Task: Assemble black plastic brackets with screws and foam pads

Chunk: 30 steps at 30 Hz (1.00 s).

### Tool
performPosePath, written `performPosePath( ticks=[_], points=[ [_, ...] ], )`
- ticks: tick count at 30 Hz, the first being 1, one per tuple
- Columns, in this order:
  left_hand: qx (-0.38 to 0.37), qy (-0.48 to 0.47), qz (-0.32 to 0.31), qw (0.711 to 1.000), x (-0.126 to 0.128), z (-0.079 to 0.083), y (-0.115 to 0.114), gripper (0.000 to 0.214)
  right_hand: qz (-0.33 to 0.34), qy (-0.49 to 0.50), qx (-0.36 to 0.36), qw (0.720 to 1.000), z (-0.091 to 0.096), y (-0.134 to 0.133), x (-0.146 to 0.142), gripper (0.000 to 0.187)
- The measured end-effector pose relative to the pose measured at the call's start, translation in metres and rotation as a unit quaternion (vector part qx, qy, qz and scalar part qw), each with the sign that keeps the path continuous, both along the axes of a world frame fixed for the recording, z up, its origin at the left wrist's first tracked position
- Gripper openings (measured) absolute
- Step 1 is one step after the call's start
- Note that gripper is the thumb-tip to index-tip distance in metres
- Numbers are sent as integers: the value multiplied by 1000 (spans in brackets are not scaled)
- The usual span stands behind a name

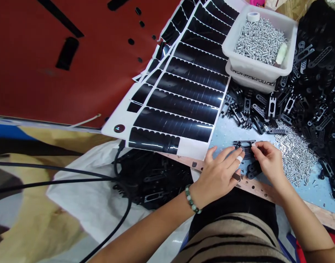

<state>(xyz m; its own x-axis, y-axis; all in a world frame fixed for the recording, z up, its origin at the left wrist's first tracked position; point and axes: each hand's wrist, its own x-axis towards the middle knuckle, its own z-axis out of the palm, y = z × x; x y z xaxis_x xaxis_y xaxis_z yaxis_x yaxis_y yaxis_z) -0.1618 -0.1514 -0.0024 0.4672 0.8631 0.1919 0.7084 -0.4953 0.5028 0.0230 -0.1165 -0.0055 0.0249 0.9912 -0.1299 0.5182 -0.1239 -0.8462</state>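
Observation:
A small black plastic bracket (244, 149) sits between my hands on the pale blue work surface (227, 135). My left hand (218, 175), with white tape around one finger and a green bead bracelet on its wrist, holds the bracket's left end with its fingertips. My right hand (268, 160) pinches the right end. Just below the bracket lie more black parts (253, 170), partly hidden by my fingers. Loose silver screws (296, 157) spread to the right of my right hand.
Sheets of glossy black scalloped stickers (181, 87) lie beyond my hands. Stacked white tubs (259, 44) hold silver screws and a tape roll. A heap of black links (315, 95) fills the right. A white sack of black parts (153, 179) and black cable (74, 179) lie left.

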Motion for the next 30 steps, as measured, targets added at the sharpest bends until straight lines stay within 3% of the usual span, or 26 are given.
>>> performPosePath(
  ticks=[5,10,15,21,24,27,30],
  points=[
    [12,10,14,1000,8,2,3,38,61,-178,50,981,11,4,-2,13],
    [22,-25,25,999,2,6,4,33,66,-285,93,952,20,7,18,29],
    [23,-46,111,992,-4,3,0,21,45,-204,152,966,20,-8,44,18],
    [19,-20,96,995,8,-9,2,16,25,-160,171,972,22,-33,53,8],
    [29,-42,83,995,11,-8,-3,9,-24,-127,156,979,20,-46,48,8],
    [60,-100,88,989,12,2,-10,5,-96,-5,102,990,17,-57,28,12],
    [104,-130,94,982,17,17,-16,5,-95,218,23,971,20,-60,-2,40]
  ],
)
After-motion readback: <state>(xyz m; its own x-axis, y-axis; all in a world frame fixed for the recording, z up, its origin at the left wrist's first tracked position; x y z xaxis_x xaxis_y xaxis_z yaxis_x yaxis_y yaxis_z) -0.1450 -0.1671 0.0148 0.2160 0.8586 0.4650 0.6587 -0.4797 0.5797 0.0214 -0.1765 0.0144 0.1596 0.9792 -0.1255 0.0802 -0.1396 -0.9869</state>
